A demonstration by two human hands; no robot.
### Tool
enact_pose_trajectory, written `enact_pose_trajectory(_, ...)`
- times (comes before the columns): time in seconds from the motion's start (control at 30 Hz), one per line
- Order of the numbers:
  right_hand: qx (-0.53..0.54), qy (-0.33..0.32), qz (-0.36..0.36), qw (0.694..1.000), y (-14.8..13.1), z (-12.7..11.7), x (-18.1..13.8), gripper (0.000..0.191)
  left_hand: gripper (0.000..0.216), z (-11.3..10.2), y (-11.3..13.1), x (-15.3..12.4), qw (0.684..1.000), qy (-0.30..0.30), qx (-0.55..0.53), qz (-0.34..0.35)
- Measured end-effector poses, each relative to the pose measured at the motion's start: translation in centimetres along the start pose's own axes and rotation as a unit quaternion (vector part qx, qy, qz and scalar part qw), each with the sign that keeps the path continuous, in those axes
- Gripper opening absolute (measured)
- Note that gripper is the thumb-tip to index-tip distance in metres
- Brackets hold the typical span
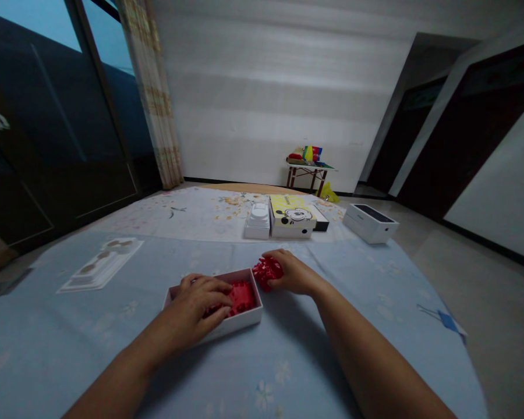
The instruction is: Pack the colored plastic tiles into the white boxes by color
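A shallow white box [240, 323] with no lid on it sits near the middle of the blue cloth. Red plastic pieces [243, 298] with knobbly, toothed edges lie inside, partly covered by fingers. My left hand [195, 305] rests over the box with its fingers spread, the tips reaching in onto the red pieces. Just beyond the box's right end, my right hand [293, 273] grips a glossy red spiky plastic piece [265, 273] between thumb and fingers. The exact kind of these red pieces cannot be made out.
Farther back stand a small white box [258, 221], a yellow cartoon box [291, 215] and a white phone box [370, 223]. A clear package [102, 265] lies left. At the right edge is a blue-tagged item [449, 320]. A small side table [308, 167] stands by the wall.
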State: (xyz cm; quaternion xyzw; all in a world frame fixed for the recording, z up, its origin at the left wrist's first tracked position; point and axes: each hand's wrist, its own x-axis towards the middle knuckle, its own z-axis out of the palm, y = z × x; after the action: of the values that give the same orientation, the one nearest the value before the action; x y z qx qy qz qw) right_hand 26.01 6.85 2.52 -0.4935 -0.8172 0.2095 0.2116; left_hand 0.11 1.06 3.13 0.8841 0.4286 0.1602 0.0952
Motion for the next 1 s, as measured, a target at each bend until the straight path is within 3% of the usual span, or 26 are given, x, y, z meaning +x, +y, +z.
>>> enact_pose_trajectory(0.3, 0.01, 0.001, -0.009, 1.0, 0.5, -0.1, 0.0, 0.065, 0.028, 0.3, 1.8, 1.1, 0.999, -0.005, 0.036, -0.009)
enact_pose_trajectory(0.5, 0.012, 0.018, -0.015, 1.0, 0.4, -0.4, 0.0, 0.065, 0.036, 0.4, 3.1, 2.3, 0.995, -0.043, 0.089, -0.009)
enact_pose_trajectory(0.67, 0.045, 0.032, -0.082, 0.995, -0.8, -0.8, -0.3, 0.062, 0.034, 0.6, 2.9, 2.2, 0.995, -0.037, 0.092, -0.017)
enact_pose_trajectory(0.83, 0.054, -0.017, -0.153, 0.987, -2.6, -0.4, -0.5, 0.064, 0.026, 0.2, 2.2, 1.4, 0.998, -0.012, 0.062, -0.026)
enact_pose_trajectory(1.0, 0.022, -0.065, -0.152, 0.986, -4.0, 0.5, 0.0, 0.069, 0.023, 0.0, 0.9, 0.6, 0.999, -0.003, 0.031, -0.043)
